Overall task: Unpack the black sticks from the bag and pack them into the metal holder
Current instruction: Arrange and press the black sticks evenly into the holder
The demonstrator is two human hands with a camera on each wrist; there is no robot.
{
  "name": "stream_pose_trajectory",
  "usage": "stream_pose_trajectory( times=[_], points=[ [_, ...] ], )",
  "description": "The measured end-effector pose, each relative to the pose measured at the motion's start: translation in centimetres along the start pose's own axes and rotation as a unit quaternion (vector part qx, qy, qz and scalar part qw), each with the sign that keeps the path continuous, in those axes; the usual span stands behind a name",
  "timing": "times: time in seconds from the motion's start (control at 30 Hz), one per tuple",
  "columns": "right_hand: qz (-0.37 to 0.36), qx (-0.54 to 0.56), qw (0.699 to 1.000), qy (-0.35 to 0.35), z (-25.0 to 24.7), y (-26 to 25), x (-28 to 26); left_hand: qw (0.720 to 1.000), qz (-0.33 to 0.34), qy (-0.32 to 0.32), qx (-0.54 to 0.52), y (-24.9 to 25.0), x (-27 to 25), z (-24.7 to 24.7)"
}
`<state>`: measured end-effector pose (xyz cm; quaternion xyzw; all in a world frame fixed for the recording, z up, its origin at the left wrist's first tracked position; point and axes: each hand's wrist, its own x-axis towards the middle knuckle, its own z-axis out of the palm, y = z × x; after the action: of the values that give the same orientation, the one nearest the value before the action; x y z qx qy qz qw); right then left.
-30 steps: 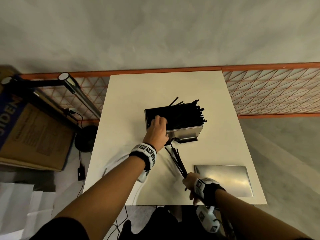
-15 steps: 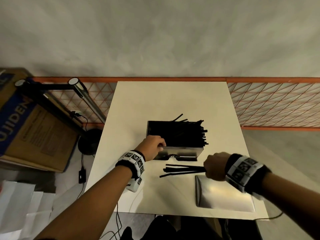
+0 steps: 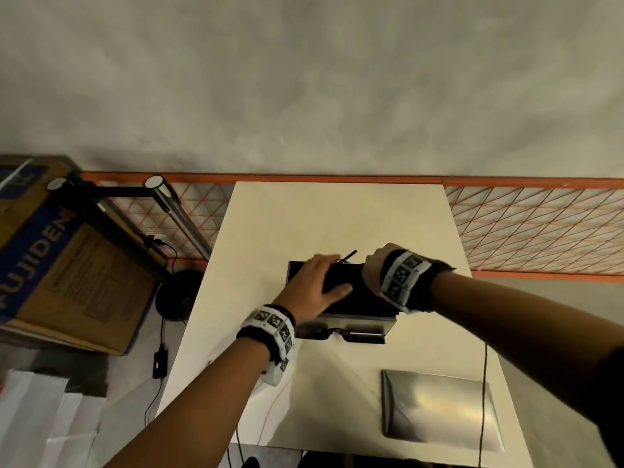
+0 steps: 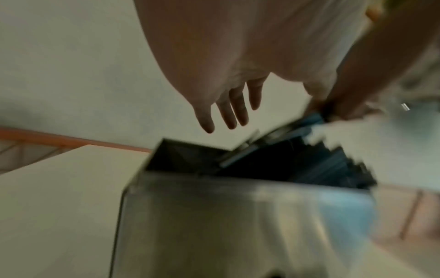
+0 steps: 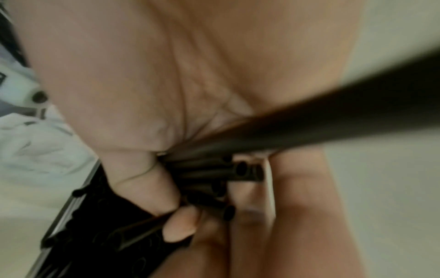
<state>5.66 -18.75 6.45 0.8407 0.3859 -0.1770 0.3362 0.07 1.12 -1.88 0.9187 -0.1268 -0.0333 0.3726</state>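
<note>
The metal holder point(image 3: 358, 324) stands mid-table, open on top and packed with black sticks point(image 3: 361, 298). My right hand point(image 3: 373, 268) grips a bundle of black sticks point(image 5: 214, 175) over the holder's right side; their hollow ends show in the right wrist view, and one stick tip point(image 3: 349, 255) pokes out behind. My left hand point(image 3: 319, 282) hovers over the holder's left part with straight fingers point(image 4: 228, 112), holding nothing. The holder's steel front point(image 4: 238, 225) fills the left wrist view, blurred.
A flat silver bag point(image 3: 439, 410) lies near the table's front right. The white table point(image 3: 337, 214) ends at an orange mesh fence point(image 3: 540, 231). At the left stand a cardboard box point(image 3: 67, 282), a metal pole point(image 3: 179, 217) and white papers point(image 3: 44, 417) on the floor.
My right hand lifted the bundle of sticks from the table in front of the holder and carried it over the holder. My left hand left the holder's front corner and spread above it.
</note>
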Motion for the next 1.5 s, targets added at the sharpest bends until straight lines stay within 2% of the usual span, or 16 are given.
stream_pose_trajectory(
  times=[0.1, 0.23, 0.3, 0.4, 0.53, 0.67, 0.8, 0.87, 0.93, 1.03, 1.1, 1.2, 1.27, 1.33, 1.43, 1.5],
  points=[
    [-0.050, -0.004, 0.998, 0.029, -3.4, -2.3, -0.1, 0.998, 0.000, -0.037, 0.043, -1.7, -0.5, 3.1],
    [-0.009, 0.073, 0.997, 0.039, -3.2, -3.3, 1.9, 0.997, -0.024, -0.017, 0.073, -3.2, -0.8, 4.8],
    [0.013, 0.114, 0.992, 0.054, -2.7, -3.2, 1.9, 0.995, -0.006, -0.016, 0.102, -3.7, -0.8, 5.1],
    [0.031, 0.178, 0.983, 0.032, -2.3, -2.0, 1.9, 0.991, 0.037, -0.024, 0.130, -4.5, -0.3, 5.1],
    [0.064, 0.256, 0.964, 0.043, -1.7, 0.9, 0.5, 0.981, 0.045, -0.051, 0.180, -4.6, 1.0, 4.4],
    [0.111, 0.401, 0.906, 0.079, -0.1, 3.9, -0.6, 0.975, 0.094, -0.031, 0.200, -3.4, 2.6, 3.8],
    [0.140, 0.481, 0.849, 0.168, 1.6, 4.4, -0.4, 0.972, 0.123, -0.004, 0.199, -2.3, 3.5, 3.9],
    [0.166, 0.528, 0.795, 0.249, 2.7, 3.3, 0.0, 0.979, 0.100, 0.009, 0.177, -2.5, 3.1, 3.9],
    [0.222, 0.578, 0.724, 0.304, 4.3, 1.9, 0.3, 0.990, 0.064, 0.031, 0.125, -3.2, 2.1, 3.6],
    [0.294, 0.651, 0.636, 0.292, 6.5, -0.6, 0.8, 0.998, 0.003, 0.053, 0.028, -4.5, 0.6, 3.2],
    [0.292, 0.672, 0.623, 0.273, 7.0, -2.7, 1.2, 0.999, -0.009, 0.035, 0.030, -4.7, 0.3, 3.1],
    [0.254, 0.668, 0.643, 0.273, 6.8, -5.2, 2.0, 0.989, 0.013, 0.007, 0.148, -4.3, 0.8, 3.2],
    [0.266, 0.683, 0.612, 0.296, 6.5, -6.0, 2.6, 0.986, 0.005, -0.002, 0.166, -3.6, 1.2, 3.4],
    [0.286, 0.698, 0.577, 0.312, 6.4, -6.3, 2.9, 0.992, -0.025, 0.007, 0.120, -3.0, 1.6, 3.6],
    [0.276, 0.694, 0.579, 0.328, 6.6, -6.1, 3.2, 0.994, -0.097, 0.043, 0.033, -2.6, 2.1, 3.6],
    [0.285, 0.697, 0.569, 0.329, 6.9, -5.3, 3.2, 0.992, -0.113, 0.049, -0.014, -2.9, 2.4, 3.2]
  ],
)
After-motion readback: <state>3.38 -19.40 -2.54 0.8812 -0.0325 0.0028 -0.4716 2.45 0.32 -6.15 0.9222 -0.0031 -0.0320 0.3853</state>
